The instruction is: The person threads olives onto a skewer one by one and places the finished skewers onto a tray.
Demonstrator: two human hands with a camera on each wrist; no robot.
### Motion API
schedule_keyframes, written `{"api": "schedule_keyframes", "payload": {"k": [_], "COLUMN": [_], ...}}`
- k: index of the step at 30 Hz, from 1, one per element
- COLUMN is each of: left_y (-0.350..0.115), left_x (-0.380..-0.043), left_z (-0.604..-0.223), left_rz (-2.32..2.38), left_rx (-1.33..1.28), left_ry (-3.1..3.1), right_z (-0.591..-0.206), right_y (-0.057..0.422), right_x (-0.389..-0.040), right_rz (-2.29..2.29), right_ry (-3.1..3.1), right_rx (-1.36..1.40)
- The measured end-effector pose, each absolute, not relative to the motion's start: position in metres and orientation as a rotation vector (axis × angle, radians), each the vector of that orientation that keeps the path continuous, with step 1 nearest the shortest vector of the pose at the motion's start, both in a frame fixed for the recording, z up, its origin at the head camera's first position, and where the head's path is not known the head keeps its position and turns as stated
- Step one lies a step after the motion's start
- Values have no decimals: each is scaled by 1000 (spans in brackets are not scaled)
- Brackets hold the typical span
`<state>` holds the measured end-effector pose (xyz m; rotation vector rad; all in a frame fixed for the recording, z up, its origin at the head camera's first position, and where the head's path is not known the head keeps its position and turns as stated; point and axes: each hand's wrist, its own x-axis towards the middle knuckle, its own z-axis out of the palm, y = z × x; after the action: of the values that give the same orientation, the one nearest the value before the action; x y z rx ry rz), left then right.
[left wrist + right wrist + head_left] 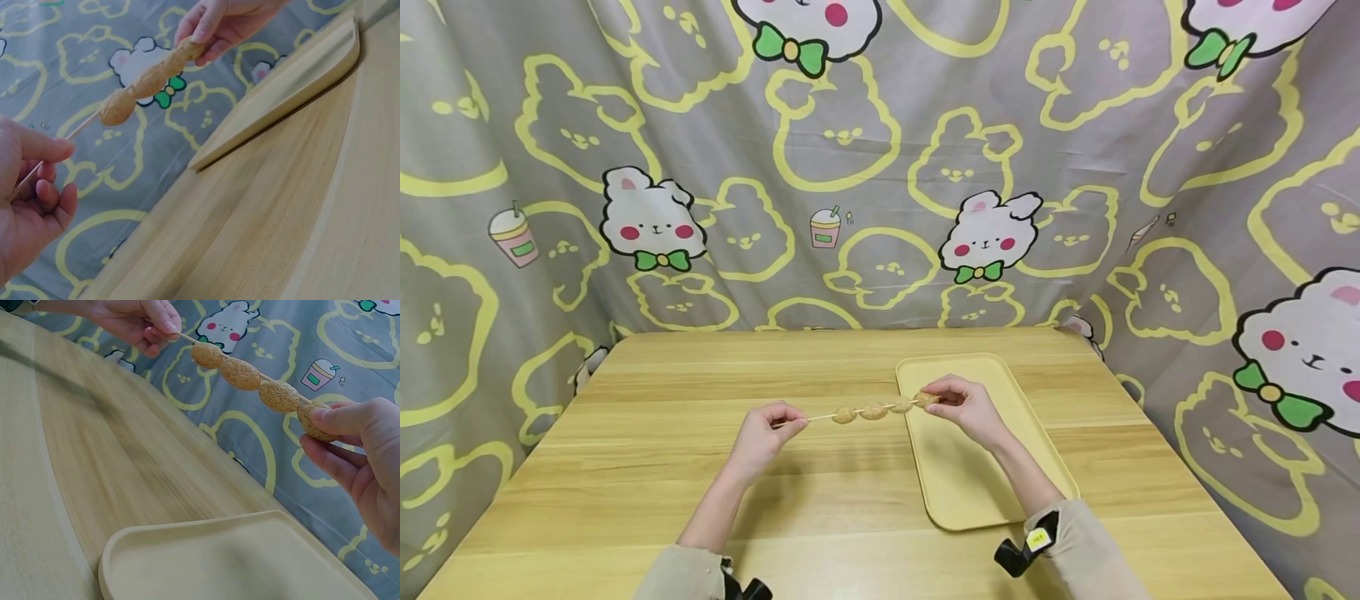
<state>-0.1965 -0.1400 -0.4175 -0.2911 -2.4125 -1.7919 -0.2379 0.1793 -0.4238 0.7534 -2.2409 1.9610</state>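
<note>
A thin wooden skewer (822, 417) carries several brown, wrinkled oval balls (279, 396) that look fried; their exact kind cannot be told. My left hand (760, 440) pinches the bare end of the stick between thumb and fingers. At the other end, my right hand (972, 412) grips the outermost ball (317, 423) between thumb and fingers. Held nearly level, the skewer hangs in the air above the table. In the left wrist view, the balls nearest the right hand overlap one another. The right hand is over the cream-yellow tray (962, 500).
The tray lies on the right half of the wooden table (820, 517). Behind and beside the table hangs a grey curtain (880, 200) with cartoon animals. A black wrist device (1028, 546) sits on the right sleeve, another (747, 588) on the left.
</note>
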Motion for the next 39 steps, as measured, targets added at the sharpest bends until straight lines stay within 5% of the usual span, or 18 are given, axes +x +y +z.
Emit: {"api": "schedule_keyframes", "payload": {"k": [39], "left_y": [-139], "left_x": [-186], "left_z": [-437], "left_rz": [-1768], "left_rx": [-666], "left_ry": [-2736], "right_z": [-441], "right_y": [192], "right_x": [-238], "right_rz": [1984], "right_ry": [-2443], "right_rx": [597]}}
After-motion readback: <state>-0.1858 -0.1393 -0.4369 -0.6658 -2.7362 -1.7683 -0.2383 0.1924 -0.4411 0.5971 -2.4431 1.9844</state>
